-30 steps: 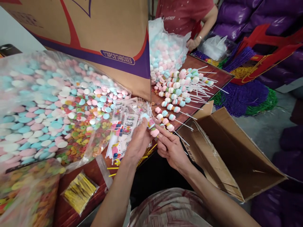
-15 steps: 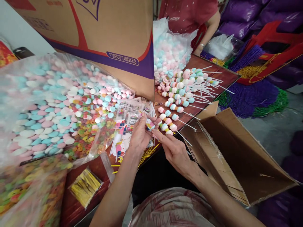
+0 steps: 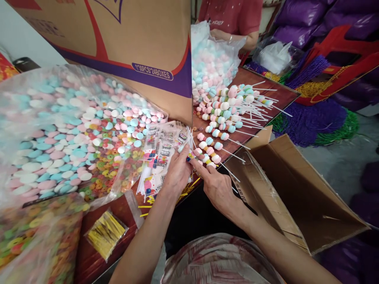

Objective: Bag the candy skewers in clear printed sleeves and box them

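Note:
My left hand (image 3: 178, 170) is closed around a small printed candy wrapper (image 3: 188, 158), just above the pile of flat printed bags (image 3: 162, 148). The fingers of my right hand (image 3: 217, 185) meet the wrapper's near side, with the index finger pointing at it; whether they pinch it is hard to tell. Right beyond my hands lie candy skewers (image 3: 214, 145) of pink, blue and white sweets with gummy rings on white sticks. Yellow twist ties (image 3: 186, 190) lie under my left wrist.
A big carton (image 3: 133, 47) stands behind. Loose candies (image 3: 59, 157) spread at left, near a packet of yellow ties (image 3: 106, 234). An open cardboard box (image 3: 308, 197) is at right. Another person's red shirt (image 3: 231, 15) shows behind a candy bag (image 3: 216, 55).
My left hand has turned and shifted slightly, covering more of the wrapper. My right hand moved a little along with it. The other person's arm has bent in toward the candy bag.

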The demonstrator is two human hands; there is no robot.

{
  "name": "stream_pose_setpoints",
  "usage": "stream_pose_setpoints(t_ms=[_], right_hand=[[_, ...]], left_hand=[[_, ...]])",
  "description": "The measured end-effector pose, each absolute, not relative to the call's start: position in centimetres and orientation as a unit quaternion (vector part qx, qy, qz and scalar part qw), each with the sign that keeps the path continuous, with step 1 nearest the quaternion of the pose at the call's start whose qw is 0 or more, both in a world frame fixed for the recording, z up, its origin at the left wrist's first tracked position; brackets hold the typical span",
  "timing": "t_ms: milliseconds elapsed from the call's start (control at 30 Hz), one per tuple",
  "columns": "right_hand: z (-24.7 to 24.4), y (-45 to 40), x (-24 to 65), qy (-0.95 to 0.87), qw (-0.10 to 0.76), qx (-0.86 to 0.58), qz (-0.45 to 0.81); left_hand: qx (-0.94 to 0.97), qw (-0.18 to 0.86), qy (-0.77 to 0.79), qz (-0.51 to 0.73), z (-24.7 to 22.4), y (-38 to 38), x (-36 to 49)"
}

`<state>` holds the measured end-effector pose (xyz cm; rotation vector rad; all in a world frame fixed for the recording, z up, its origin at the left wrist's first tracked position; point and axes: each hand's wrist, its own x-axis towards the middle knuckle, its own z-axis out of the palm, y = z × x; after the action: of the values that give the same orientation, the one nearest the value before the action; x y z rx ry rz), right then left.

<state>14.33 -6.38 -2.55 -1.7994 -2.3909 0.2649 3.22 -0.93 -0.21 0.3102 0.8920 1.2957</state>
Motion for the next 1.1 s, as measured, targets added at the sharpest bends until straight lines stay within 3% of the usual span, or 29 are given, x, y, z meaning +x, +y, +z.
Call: stream_pose_setpoints(t_ms=[167, 367, 433, 667, 867, 1100], right_hand=[[-2.3, -6.1, 14.2, -0.81, 0.112, -0.561, 0.129], [-3.4, -7.2, 15.7, -0.767, 0.381, -0.49, 0.162], [-4.1, -7.5, 15.8, -0.745, 0.422, -0.486, 0.177], [-4.7, -7.0, 14.2, -0.762, 0.421, -0.472, 0.143], [-3.6, -6.8, 14.8, -0.707, 0.445, -0.464, 0.296], [-2.0, -6.5, 17.1, -0.751, 0.38, -0.462, 0.279]], left_hand=[[0.107, 0.713, 0.415, 0.555, 0.1, -1.0, 2.7], [0.105, 0.701, 0.388, 0.589, 0.1, -0.8, 1.7], [0.12, 0.703, 0.386, 0.585, 0.0, -0.9, 1.8], [0.205, 0.706, 0.377, 0.563, -0.6, -1.7, 2.5], [0.192, 0.743, 0.379, 0.517, -0.2, -1.7, 1.2], [0.142, 0.742, 0.415, 0.506, -0.6, -1.4, 0.2]])
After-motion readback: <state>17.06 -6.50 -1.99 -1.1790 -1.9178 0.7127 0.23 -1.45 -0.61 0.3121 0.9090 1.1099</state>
